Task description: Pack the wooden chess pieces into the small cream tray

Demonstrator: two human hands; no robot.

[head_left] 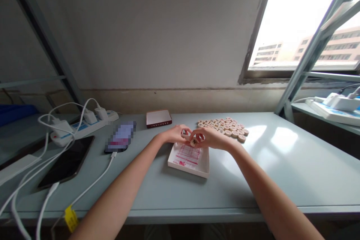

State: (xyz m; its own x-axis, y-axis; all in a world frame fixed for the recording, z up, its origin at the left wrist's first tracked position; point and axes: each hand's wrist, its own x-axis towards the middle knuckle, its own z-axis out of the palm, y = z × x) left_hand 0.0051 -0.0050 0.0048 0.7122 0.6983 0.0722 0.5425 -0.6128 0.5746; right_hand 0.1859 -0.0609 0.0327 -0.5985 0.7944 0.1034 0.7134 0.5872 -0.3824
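A round wooden Chinese chess piece [194,142] with a dark character is pinched in the fingers of my right hand [209,137], above the far side of a shallow white box [188,170]. My left hand [176,134] is beside it, fingers curled together and meeting the right fingertips; what they grip is hidden. Inside the box lies a paper or print with red lines. Just beyond my right hand, several more Chinese chess pieces [228,127] lie face up in a tight cluster.
A dark red box lid [159,118] lies at the back. To the left are a phone [120,137] on a charging cable, a dark tablet [67,161], and a power strip [84,125] with plugs and looping white cables. The desk's front edge [197,212] runs beneath my forearms.
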